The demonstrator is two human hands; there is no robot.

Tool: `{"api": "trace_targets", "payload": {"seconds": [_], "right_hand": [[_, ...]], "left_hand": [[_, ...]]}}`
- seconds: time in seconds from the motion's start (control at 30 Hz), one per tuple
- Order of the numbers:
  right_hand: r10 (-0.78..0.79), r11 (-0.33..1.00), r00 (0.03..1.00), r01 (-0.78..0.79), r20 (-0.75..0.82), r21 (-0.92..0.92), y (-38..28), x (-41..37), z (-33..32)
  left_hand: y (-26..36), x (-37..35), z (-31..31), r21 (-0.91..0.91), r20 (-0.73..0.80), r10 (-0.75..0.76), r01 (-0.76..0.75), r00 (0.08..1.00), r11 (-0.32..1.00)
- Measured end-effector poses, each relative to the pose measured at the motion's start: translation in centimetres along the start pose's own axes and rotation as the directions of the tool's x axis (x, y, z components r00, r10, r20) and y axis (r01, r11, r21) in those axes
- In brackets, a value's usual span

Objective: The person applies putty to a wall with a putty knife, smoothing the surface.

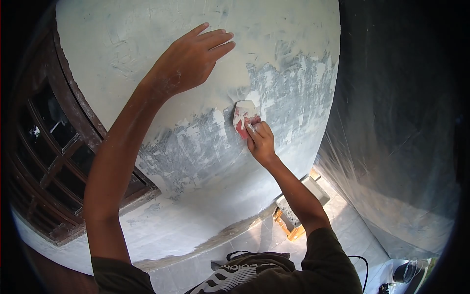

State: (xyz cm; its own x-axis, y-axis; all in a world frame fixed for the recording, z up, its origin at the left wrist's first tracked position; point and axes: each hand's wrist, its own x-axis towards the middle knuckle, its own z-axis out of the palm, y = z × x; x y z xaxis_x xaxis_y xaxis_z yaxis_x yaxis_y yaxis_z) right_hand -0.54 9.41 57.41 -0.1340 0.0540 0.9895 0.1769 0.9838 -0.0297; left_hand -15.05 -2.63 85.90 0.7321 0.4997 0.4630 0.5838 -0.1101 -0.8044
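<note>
In front of me stands a wall [166,117] with a smooth pale coat above and a rough, streaky grey-and-white band across its middle. My right hand [263,142] is closed around a putty knife [243,115], whose red surface is smeared with white paste. The knife's wide end is up against the wall, at the border between pale coat and grey band. Higher up and to the left, my left hand [191,60] is open at the pale part of the wall, fingers stretched to the right and holding nothing. Whether its palm touches the wall is hidden.
A brown wooden window frame with dark panes [61,157] borders the wall on the left. Clear plastic sheeting [387,127] hangs on the right. Below, a grey tray [316,190] and an orange-yellow stand [289,230] sit on the tiled floor [342,220]. A dark bucket [405,272] is at lower right.
</note>
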Motion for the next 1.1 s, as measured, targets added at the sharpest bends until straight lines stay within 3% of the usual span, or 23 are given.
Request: {"api": "trace_targets", "payload": {"seconds": [0.13, 0.2, 0.3, 0.37, 0.57, 0.7, 0.9, 1.1], "right_hand": [[-0.009, 0.996, 0.999, 0.013, -0.048, 0.092, -0.8, 2.3, -1.3], [-0.031, 0.999, 0.989, 0.033, -0.146, 0.014, 0.4, 5.5, -1.3], [-0.047, 0.995, 0.988, 0.034, -0.146, -0.09, 1.8, 9.4, -0.8], [-0.15, 0.975, 0.98, 0.124, -0.133, -0.183, 2.5, 10.1, 0.2], [-0.084, 0.992, 0.996, 0.081, -0.028, -0.093, 0.0, 0.7, 1.7], [-0.116, 0.993, 0.989, 0.119, -0.09, 0.025, -1.3, 2.7, 0.0], [-0.134, 0.973, 0.968, 0.088, -0.211, -0.211, 2.1, 11.8, 0.0], [-0.083, 0.986, 0.996, 0.078, -0.033, -0.145, 0.8, 3.4, 1.1]], "left_hand": [[-0.2, -0.2, 0.0, -0.013, 0.008, -0.008, 0.009, 1.0, 1.0], [-0.5, -0.2, -0.2, 0.001, 0.013, -0.012, 0.012, 1.0, 1.0], [-0.6, -0.1, -0.1, -0.024, 0.002, -0.034, 0.034, 0.999, 0.999], [-0.5, -0.3, 0.2, -0.014, 0.004, -0.031, 0.031, 1.0, 0.999], [-0.8, -1.3, 0.2, 0.021, 0.02, -0.03, 0.03, 0.999, 0.999], [-1.3, -1.2, 0.4, 0.002, 0.0, -0.015, 0.015, 1.0, 1.0], [-1.2, -0.4, 0.2, 0.016, -0.017, -0.018, 0.018, 1.0, 1.0], [-1.2, -1.0, 0.1, 0.016, -0.017, -0.01, 0.011, 1.0, 1.0]]}}
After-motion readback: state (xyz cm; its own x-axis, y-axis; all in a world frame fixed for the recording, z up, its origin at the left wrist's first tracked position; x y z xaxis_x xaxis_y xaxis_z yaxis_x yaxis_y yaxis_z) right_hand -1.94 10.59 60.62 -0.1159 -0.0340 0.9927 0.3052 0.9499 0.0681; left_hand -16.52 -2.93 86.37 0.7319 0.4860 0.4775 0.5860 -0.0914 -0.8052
